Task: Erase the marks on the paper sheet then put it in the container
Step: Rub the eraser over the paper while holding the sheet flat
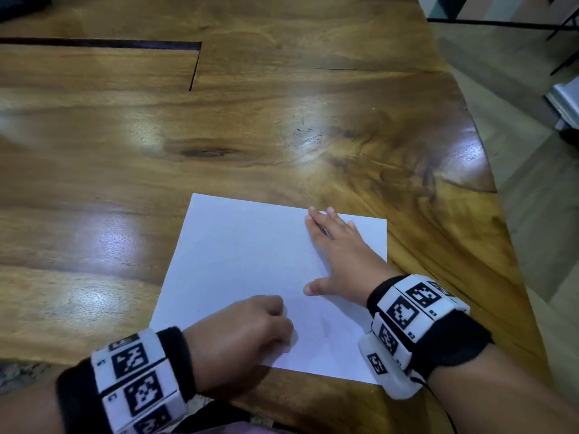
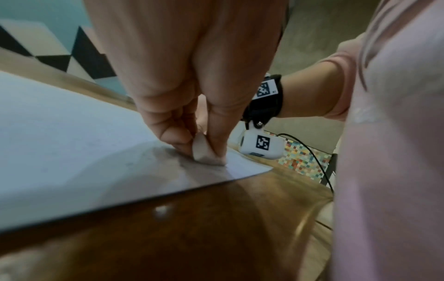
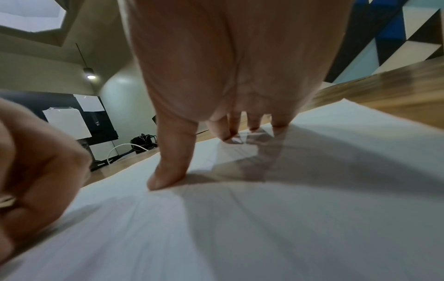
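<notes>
A white paper sheet (image 1: 250,261) lies flat on the wooden table (image 1: 219,120) near its front edge. My left hand (image 1: 250,327) pinches a small white eraser (image 2: 201,150) and presses its tip onto the paper's near part, where faint grey smudges (image 2: 168,157) show. My right hand (image 1: 332,255) lies flat on the sheet's right side, fingers (image 3: 225,133) straight and thumb (image 3: 168,171) spread, pinning it down. From the head view the eraser is hidden under my left hand. No container is in view.
The table's right edge (image 1: 488,170) curves toward me, with grey floor beyond it. A dark slot (image 1: 103,43) runs across the tabletop at the far left. A cable (image 2: 310,152) hangs from my right wristband (image 1: 416,311).
</notes>
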